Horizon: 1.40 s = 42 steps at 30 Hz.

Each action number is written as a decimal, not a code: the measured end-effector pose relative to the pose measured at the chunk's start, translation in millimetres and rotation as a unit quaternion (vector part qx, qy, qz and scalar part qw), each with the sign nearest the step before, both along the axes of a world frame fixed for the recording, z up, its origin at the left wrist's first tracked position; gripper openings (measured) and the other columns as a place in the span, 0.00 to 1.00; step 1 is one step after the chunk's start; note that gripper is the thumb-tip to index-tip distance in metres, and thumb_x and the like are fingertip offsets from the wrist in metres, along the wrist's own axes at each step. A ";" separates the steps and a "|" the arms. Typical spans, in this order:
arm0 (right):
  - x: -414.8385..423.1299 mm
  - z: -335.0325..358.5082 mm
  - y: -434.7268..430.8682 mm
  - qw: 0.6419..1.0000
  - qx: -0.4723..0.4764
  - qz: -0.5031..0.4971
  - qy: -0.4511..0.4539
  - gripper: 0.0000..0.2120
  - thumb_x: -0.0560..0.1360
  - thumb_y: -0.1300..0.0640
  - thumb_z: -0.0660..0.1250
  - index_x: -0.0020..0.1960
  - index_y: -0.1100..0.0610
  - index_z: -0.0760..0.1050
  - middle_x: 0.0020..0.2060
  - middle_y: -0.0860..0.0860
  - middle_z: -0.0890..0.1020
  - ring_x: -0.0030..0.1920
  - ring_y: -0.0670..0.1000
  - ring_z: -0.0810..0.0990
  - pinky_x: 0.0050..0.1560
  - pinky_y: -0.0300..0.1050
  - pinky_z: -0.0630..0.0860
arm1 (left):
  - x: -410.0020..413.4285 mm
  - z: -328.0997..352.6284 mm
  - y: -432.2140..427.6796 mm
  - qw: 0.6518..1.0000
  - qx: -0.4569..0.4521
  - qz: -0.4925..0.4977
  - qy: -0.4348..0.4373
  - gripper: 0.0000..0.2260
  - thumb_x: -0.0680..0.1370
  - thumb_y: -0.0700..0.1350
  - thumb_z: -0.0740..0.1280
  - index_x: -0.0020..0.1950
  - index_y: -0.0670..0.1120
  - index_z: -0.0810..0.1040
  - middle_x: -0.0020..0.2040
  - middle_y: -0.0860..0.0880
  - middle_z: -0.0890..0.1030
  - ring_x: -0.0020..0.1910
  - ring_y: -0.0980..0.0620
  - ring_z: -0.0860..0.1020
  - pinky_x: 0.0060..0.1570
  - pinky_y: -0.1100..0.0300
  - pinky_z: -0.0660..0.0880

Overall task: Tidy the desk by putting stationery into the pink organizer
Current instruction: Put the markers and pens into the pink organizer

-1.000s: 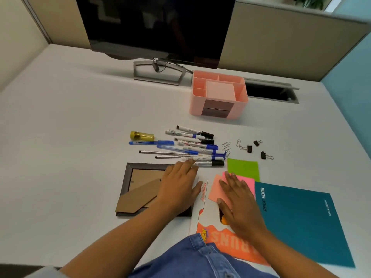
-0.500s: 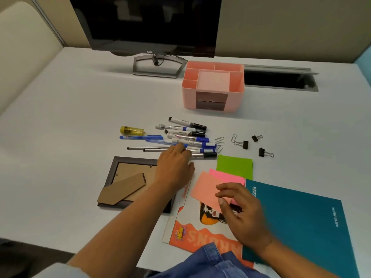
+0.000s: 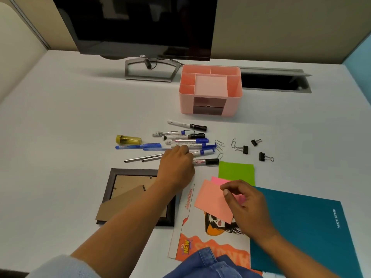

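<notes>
**Pinching a note, fingers on the pens; organizer looks empty**

Desk (image 3: 60, 121): flat white laminate, everything lies loose on it. Pink organizer (image 3: 186, 103) sits at the back by the monitor stand. It's rigid plastic with open-top compartments and front drawers, and nothing shows inside.

Teal notebook (image 3: 301, 227) and glossy magazine (image 3: 200, 249) lie flat at the near edge, too big for it I'd guess.

Salmon sticky note (image 3: 210, 201): thin paper, overlapping the magazine. Right hand (image 3: 249, 207) pinches its right edge, thumb on top, fingers curled. An edge grip is likely the only purchase on flat paper.

Markers (image 3: 186, 135): smooth round barrels in a rough parallel pile mid-desk. Left hand (image 3: 176, 167) arches over the pile, fingertips down among the barrels. Can't tell if it has closed on one.

Binder clips (image 3: 245, 149) lie apart to the right, untouched.
</notes>
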State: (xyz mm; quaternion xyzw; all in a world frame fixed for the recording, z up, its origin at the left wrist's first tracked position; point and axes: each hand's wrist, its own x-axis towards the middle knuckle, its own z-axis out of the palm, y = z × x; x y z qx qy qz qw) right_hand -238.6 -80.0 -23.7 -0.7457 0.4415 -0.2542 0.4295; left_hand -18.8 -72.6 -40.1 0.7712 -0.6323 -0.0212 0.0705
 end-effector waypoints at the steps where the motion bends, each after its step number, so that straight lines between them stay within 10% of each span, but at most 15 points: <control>1: 4.8 1.5 -3.6 1.000 0.024 -0.020 -0.005 0.08 0.77 0.56 0.68 0.47 0.43 0.78 0.46 0.38 0.81 0.50 0.38 0.77 0.43 0.30 0.72 | 0.3 0.3 -1.2 1.000 -0.001 0.002 0.003 0.09 0.77 0.48 0.63 0.53 0.47 0.78 0.50 0.49 0.77 0.48 0.50 0.73 0.49 0.56 0.70; 8: 24.1 15.8 -44.3 0.984 0.131 -0.117 -0.030 0.12 0.79 0.60 0.63 0.60 0.48 0.77 0.54 0.44 0.82 0.51 0.47 0.81 0.54 0.50 0.80 | 4.3 21.4 2.1 0.992 -0.084 0.015 0.096 0.08 0.70 0.50 0.71 0.46 0.49 0.82 0.42 0.53 0.78 0.40 0.53 0.74 0.37 0.59 0.72; 13: 35.5 42.5 -57.6 0.973 0.197 -0.077 -0.093 0.18 0.75 0.60 0.69 0.63 0.47 0.74 0.52 0.45 0.81 0.48 0.48 0.84 0.45 0.41 0.81 | 6.0 33.6 4.0 0.982 -0.132 -0.020 0.133 0.08 0.69 0.52 0.72 0.45 0.52 0.82 0.40 0.56 0.77 0.39 0.56 0.74 0.37 0.57 0.74; 21: 40.4 106.4 -101.8 0.986 -0.009 -0.119 -0.117 0.13 0.72 0.66 0.72 0.53 0.53 0.81 0.43 0.46 0.85 0.44 0.45 0.84 0.42 0.32 0.78 | 10.7 39.7 -12.6 0.956 -0.175 0.033 0.234 0.21 0.72 0.53 0.73 0.62 0.51 0.76 0.55 0.55 0.78 0.52 0.57 0.74 0.50 0.64 0.71; 29: 51.0 148.6 -194.2 0.969 -0.213 -0.124 -0.027 0.12 0.73 0.62 0.72 0.56 0.56 0.80 0.46 0.47 0.83 0.44 0.38 0.82 0.49 0.29 0.76 | 21.4 16.5 -18.2 0.989 -0.028 0.040 0.141 0.13 0.74 0.52 0.71 0.57 0.51 0.80 0.53 0.53 0.79 0.51 0.51 0.76 0.48 0.57 0.75; 42: 94.0 78.3 -239.5 0.977 -0.169 -0.017 0.132 0.13 0.74 0.61 0.71 0.58 0.55 0.80 0.49 0.50 0.83 0.47 0.47 0.81 0.55 0.42 0.78 | 25.6 -4.9 -21.9 0.999 0.007 0.010 0.044 0.07 0.68 0.52 0.76 0.43 0.52 0.84 0.39 0.55 0.79 0.40 0.52 0.77 0.39 0.55 0.75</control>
